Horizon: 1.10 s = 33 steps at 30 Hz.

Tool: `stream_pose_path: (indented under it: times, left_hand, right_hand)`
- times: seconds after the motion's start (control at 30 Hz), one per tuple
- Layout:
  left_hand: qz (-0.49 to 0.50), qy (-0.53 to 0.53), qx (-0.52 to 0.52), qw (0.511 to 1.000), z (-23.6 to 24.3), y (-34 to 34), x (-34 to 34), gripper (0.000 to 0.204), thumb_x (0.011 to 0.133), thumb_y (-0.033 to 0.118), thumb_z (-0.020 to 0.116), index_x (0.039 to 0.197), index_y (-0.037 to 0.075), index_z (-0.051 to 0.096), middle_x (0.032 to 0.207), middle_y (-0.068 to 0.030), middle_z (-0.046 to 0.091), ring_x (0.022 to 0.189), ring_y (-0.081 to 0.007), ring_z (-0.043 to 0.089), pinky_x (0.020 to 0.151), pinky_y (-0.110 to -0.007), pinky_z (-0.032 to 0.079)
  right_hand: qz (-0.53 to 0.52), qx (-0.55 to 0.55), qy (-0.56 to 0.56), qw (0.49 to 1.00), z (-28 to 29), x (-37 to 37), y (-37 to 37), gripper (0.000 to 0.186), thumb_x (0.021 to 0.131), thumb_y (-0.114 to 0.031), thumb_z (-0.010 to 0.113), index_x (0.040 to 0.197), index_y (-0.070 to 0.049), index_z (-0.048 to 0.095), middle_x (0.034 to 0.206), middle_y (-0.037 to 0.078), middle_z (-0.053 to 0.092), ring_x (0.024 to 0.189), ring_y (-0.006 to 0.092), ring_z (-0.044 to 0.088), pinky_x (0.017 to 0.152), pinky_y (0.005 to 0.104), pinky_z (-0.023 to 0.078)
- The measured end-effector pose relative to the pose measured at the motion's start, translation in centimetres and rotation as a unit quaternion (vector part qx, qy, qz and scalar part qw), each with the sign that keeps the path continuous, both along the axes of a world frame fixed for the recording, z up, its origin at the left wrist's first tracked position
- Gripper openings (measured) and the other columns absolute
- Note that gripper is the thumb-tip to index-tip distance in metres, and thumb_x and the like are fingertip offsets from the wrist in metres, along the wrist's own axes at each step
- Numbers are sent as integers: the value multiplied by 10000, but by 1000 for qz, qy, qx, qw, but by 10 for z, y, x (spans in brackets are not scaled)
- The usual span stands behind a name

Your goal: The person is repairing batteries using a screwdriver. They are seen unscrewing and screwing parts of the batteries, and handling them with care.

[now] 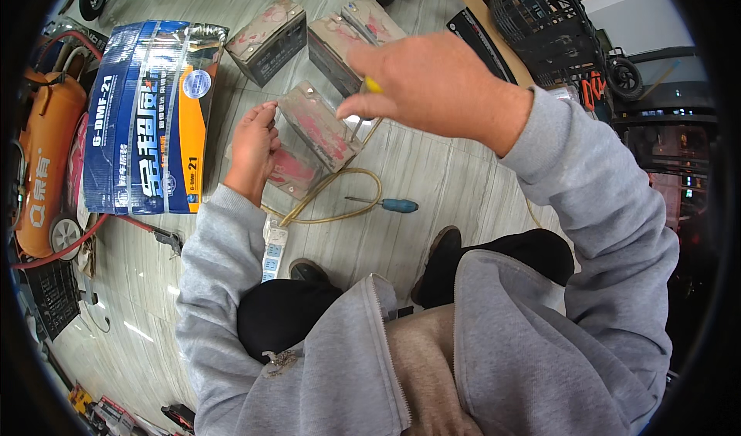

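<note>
A yellow-handled tool is gripped in the curled right hand beside a dusty, red-patched block on the floor, left hand bunched at the block's left, grip unclear; slipping could be caused by angled pressure.

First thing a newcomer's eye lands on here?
Probably the big blue-and-orange box at upper left, with the orange tank left of it. Next, just above centre, the right hand grips a yellow-handled tool over a dusty, red-patched block, the left hand at that block's left side. A blue-handled screwdriver also stands out on the pale floor below them.
</note>
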<state>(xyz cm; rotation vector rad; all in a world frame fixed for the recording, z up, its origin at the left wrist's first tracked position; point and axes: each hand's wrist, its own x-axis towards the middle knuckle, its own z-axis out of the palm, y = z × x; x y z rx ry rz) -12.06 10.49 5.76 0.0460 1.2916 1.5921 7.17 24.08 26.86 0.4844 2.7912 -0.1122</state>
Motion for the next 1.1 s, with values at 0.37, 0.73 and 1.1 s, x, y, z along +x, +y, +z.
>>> stream_pose_path:
  times: [0.37,0.73,1.1]
  left_hand:
    - [-15,-39,28,999,1,-10,1,144,962,112,555,1084,35,567,697,53,389,544,-43,339,466,-200,294]
    - [-20,-21,49,998,0,-12,2,263,947,34,537,1201,-33,521,924,-42,578,795,-119,570,763,-276,536]
    - [-57,-46,63,995,1,-15,3,252,1024,106,459,1223,-41,504,1103,-150,648,914,-163,644,806,-272,567]
  right_hand:
    - [30,16,133,991,-2,3,-3,323,922,-269,607,1128,-29,544,935,176,608,805,372,628,659,443,501]
    - [45,-10,176,983,-5,0,-4,352,887,-305,673,1088,-39,561,801,174,642,728,391,639,613,452,506]
    - [114,-84,280,950,-9,-4,-7,432,854,-413,695,1071,-61,571,747,129,628,698,379,638,587,449,496]
